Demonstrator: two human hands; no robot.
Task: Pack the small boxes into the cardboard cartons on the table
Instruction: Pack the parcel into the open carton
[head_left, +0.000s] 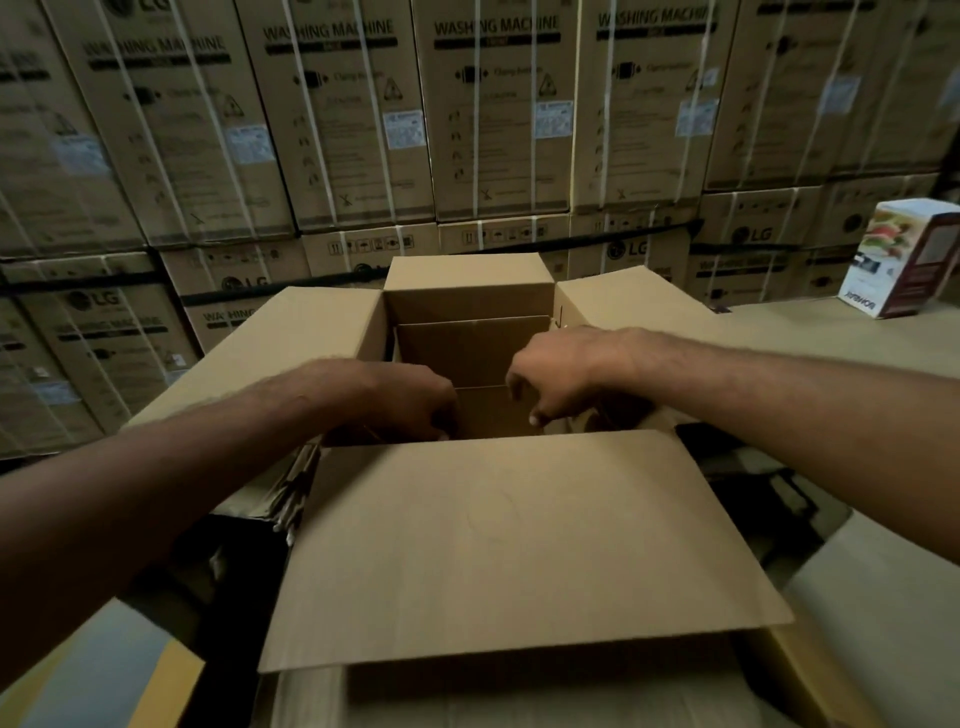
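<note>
An open cardboard carton (467, 291) stands in front of me, its four top flaps spread outward, the near flap (509, 545) lying towards me. Inside I see only bare brown walls and bottom flaps. My left hand (405, 400) reaches down into the carton's left side; its fingertips are hidden behind the near flap. My right hand (553, 376) hangs over the right side of the opening with its fingers loosely curled and nothing visible in them. One small printed box (904, 260) stands on the table at the far right, away from both hands.
Stacked washing-machine cartons (493, 114) form a wall behind the table. The brown table surface (810, 332) runs to the right under the small box. Flattened cardboard (291, 499) and dark clutter lie to the left of the carton, more dark clutter (753, 467) to its right.
</note>
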